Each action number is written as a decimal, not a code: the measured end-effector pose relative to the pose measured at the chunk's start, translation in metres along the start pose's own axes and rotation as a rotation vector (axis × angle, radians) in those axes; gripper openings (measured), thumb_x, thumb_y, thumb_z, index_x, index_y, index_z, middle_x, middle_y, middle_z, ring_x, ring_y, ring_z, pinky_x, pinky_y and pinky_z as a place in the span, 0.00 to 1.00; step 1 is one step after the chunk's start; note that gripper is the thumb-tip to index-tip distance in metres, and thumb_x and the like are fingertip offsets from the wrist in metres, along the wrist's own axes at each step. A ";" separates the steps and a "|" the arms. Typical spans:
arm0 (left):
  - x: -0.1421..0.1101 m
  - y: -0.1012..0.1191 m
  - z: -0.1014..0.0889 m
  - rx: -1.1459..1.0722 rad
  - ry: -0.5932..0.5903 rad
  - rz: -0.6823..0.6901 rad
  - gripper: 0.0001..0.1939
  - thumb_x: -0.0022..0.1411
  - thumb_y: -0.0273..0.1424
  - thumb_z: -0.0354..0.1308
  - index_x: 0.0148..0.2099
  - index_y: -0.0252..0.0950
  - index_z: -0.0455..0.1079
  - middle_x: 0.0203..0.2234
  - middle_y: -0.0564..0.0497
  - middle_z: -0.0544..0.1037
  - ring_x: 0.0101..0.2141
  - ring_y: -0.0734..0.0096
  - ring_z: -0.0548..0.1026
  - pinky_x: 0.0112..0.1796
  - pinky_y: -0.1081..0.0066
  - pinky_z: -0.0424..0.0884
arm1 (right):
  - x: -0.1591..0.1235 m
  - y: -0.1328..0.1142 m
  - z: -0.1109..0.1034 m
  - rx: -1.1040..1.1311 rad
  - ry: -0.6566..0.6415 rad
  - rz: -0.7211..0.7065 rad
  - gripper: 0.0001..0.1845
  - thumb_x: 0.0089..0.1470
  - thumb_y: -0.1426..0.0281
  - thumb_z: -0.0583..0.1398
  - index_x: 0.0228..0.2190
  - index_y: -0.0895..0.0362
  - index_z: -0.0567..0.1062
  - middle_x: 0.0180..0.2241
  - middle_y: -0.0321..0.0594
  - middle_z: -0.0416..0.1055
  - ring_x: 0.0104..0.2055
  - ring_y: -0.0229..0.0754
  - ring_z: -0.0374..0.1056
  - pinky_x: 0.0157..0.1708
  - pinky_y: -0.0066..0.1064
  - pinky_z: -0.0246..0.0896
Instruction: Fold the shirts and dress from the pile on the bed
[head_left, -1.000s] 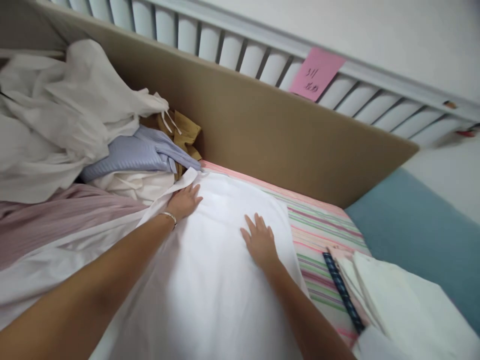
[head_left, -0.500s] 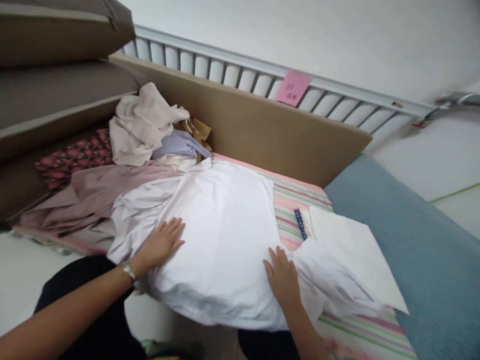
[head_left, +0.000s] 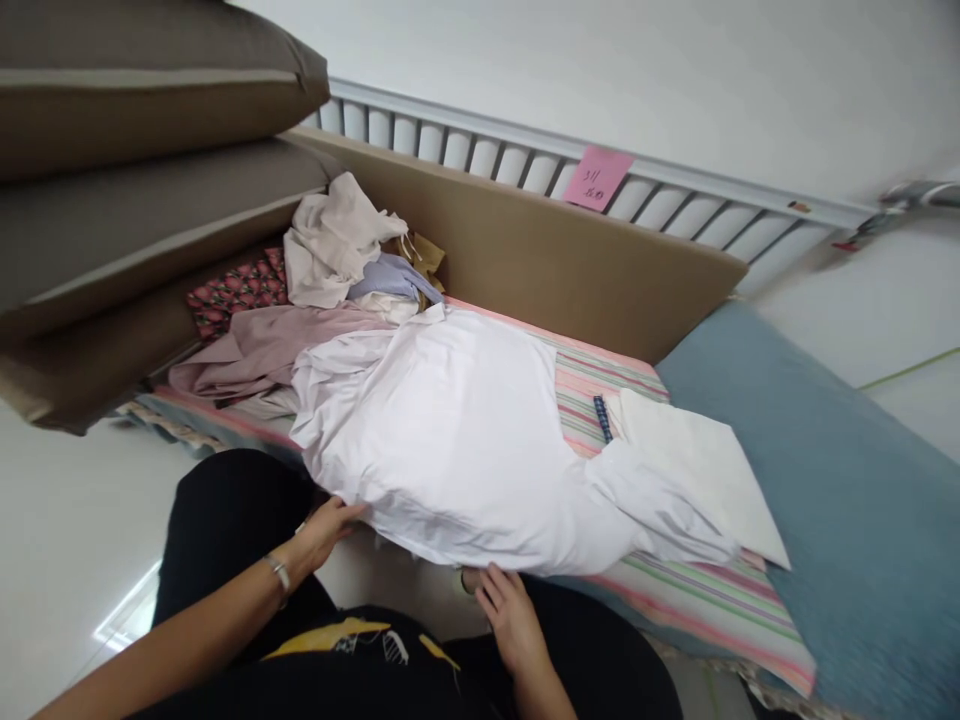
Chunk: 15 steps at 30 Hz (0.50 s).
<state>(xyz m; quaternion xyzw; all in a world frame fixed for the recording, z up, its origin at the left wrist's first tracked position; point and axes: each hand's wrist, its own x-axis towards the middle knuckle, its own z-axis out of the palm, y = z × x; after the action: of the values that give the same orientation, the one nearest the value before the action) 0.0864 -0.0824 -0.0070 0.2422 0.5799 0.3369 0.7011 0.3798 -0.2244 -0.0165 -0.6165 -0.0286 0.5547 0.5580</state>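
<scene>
A white shirt (head_left: pixel 450 420) lies spread over a striped cloth, bunched at its left and with a crumpled sleeve at its right. My left hand (head_left: pixel 326 530) is closed on the shirt's near edge, fingers pressed together at the fabric. Along the same edge, my right hand (head_left: pixel 514 615) has its fingers stretched out and slightly apart, their tips touching the hem. Its thumb is hard to make out. Beside the sleeve lies a folded cream-white cloth (head_left: pixel 697 460), with a dark blue checked strip (head_left: pixel 602 418) at its left.
Heaped clothes lie at the left: a beige garment (head_left: pixel 330 240), a mauve one (head_left: pixel 270 345) and a red patterned cloth (head_left: pixel 240 295). Grey-brown cushions (head_left: pixel 150 210) are stacked beside them. A brown board (head_left: pixel 525 250) stands behind, below a pink note (head_left: pixel 598 178). Blue padding (head_left: pixel 832 470) extends right.
Both hands have slid from the top of the shirt toward me, down to its near edge. The left fingers have closed on the fabric. My view has shifted somewhat.
</scene>
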 end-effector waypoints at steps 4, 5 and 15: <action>0.000 0.002 0.011 -0.081 -0.084 0.019 0.22 0.43 0.35 0.70 0.41 0.33 0.68 0.39 0.42 0.77 0.42 0.57 0.75 0.45 0.63 0.69 | 0.005 -0.010 0.010 0.097 0.031 -0.038 0.25 0.32 0.61 0.69 0.34 0.53 0.70 0.40 0.38 0.74 0.49 0.45 0.69 0.48 0.37 0.65; -0.003 0.001 0.011 -0.102 -0.103 0.017 0.22 0.44 0.35 0.69 0.42 0.33 0.68 0.39 0.43 0.77 0.40 0.58 0.76 0.43 0.63 0.70 | 0.002 -0.012 0.011 0.125 0.018 -0.049 0.25 0.33 0.60 0.69 0.35 0.53 0.70 0.41 0.38 0.74 0.49 0.45 0.68 0.49 0.38 0.65; -0.019 -0.019 0.010 -0.194 -0.185 0.001 0.24 0.43 0.31 0.71 0.44 0.31 0.70 0.40 0.41 0.78 0.39 0.61 0.77 0.41 0.66 0.72 | -0.018 -0.003 0.016 0.130 -0.304 0.000 0.24 0.42 0.61 0.66 0.43 0.54 0.72 0.46 0.39 0.73 0.49 0.44 0.68 0.49 0.38 0.65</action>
<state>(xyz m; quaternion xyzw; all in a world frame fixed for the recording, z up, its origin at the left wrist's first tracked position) 0.0977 -0.1085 -0.0067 0.2033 0.4772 0.3679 0.7717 0.3627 -0.2248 0.0014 -0.4880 -0.0766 0.6423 0.5861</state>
